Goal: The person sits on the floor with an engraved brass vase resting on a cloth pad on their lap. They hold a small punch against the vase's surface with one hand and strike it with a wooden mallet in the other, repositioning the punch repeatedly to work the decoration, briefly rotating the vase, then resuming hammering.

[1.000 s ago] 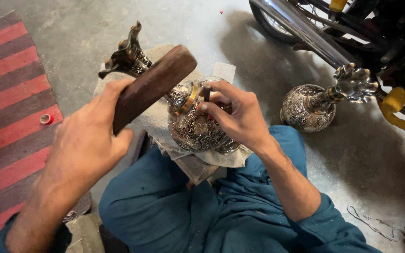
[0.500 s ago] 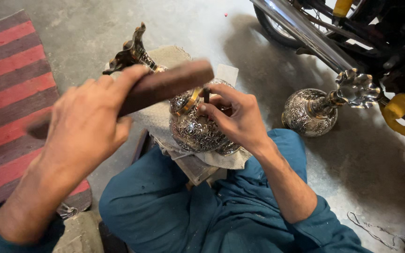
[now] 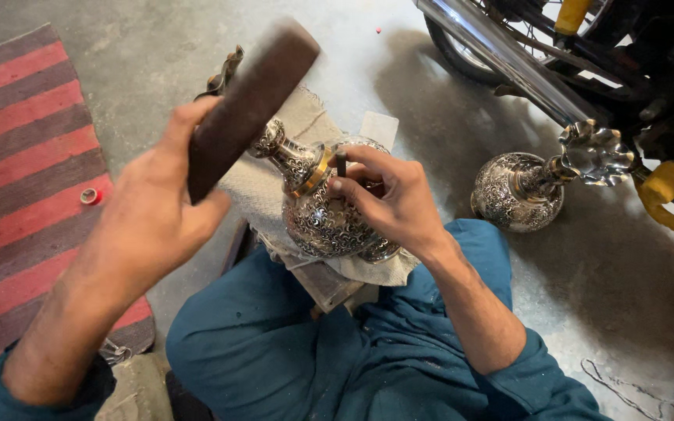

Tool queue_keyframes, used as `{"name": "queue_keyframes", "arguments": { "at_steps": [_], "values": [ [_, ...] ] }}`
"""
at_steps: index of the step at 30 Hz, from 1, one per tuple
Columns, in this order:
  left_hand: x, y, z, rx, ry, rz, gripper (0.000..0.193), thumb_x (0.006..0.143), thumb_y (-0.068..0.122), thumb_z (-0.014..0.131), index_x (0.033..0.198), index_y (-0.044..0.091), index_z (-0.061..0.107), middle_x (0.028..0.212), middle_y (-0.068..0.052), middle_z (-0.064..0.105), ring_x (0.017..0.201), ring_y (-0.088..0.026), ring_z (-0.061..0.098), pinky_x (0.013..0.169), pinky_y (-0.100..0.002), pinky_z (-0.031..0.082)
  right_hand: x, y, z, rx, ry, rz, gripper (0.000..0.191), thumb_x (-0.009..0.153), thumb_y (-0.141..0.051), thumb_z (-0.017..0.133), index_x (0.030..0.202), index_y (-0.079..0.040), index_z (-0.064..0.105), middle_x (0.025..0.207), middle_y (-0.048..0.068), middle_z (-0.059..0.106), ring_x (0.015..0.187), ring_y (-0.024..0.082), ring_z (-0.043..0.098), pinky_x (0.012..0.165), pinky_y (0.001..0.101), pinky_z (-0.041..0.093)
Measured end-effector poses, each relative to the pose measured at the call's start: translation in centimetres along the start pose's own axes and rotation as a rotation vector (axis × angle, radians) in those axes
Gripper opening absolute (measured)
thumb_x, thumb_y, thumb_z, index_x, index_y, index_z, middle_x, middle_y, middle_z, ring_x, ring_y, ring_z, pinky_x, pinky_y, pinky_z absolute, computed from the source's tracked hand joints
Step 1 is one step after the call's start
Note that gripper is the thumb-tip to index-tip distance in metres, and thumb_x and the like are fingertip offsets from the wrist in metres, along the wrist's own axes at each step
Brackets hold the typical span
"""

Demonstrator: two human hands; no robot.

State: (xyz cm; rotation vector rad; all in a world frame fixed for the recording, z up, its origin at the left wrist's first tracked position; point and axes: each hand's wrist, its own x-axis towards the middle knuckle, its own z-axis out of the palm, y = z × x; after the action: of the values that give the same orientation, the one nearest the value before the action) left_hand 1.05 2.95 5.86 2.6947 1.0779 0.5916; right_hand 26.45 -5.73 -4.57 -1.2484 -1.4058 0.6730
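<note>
Hands at work: left hand (image 3: 146,226) has swung its gripped wooden block (image 3: 251,105) higher than a second ago, cocked for another blow, while right hand (image 3: 395,199) pinches the chisel (image 3: 342,164) against the engraved vase (image 3: 329,210) lying on the cloth-padded support (image 3: 274,191).

I'm looking down at a floor-level metal craft workshop: bare concrete floor (image 3: 352,54), a striped red rug (image 3: 25,148) on the left, an engraved silver vessel (image 3: 518,191) standing far right beside a parked motorcycle (image 3: 587,47).
</note>
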Motion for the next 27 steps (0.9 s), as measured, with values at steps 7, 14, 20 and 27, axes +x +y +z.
{"name": "queue_keyframes", "arguments": {
  "at_steps": [7,14,20,27],
  "values": [
    [-0.2,-0.3,0.5,-0.24,-0.101,-0.295,0.076,0.086,0.011,0.071,0.156,0.022,0.041,0.085,-0.013,0.063,0.083,-0.032,0.064,0.075,-0.05,0.052,0.1,0.2,-0.1,-0.047,-0.006,-0.007,0.031,0.095,-0.001,0.073,0.125,0.002,0.065,0.099,0.013,0.08,0.088,0.011,0.076,0.074,0.0256,0.063],
    [-0.5,-0.5,0.7,0.033,0.095,0.024,0.075,0.08,0.006,0.074,0.148,0.019,0.045,0.102,-0.019,0.065,0.094,-0.041,0.065,0.08,-0.051,0.051,0.2,-0.1,-0.4,-0.051,-0.043,0.0,0.032,0.095,-0.002,0.072,0.126,-0.001,0.066,0.098,0.012,0.081,0.088,0.012,0.077,0.074,0.0261,0.065],
    [-0.6,-0.6,1.2,0.188,0.017,-0.034,0.064,0.09,0.007,0.07,0.147,0.025,0.047,0.092,-0.012,0.065,0.084,-0.031,0.068,0.078,-0.046,0.053,0.4,-0.3,-0.5,-0.055,-0.062,-0.006,0.03,0.095,-0.001,0.072,0.125,-0.002,0.067,0.098,0.011,0.081,0.089,0.013,0.078,0.076,0.026,0.066],
    [-1.3,-0.3,1.3,0.364,0.104,0.056,0.075,0.074,0.007,0.076,0.144,0.023,0.053,0.089,-0.013,0.062,0.088,-0.035,0.065,0.078,-0.048,0.049,0.3,0.0,-0.5,0.01,-0.074,-0.045,0.033,0.096,0.0,0.07,0.128,-0.001,0.064,0.1,0.011,0.08,0.092,0.012,0.077,0.078,0.0263,0.065]
  ]
}}
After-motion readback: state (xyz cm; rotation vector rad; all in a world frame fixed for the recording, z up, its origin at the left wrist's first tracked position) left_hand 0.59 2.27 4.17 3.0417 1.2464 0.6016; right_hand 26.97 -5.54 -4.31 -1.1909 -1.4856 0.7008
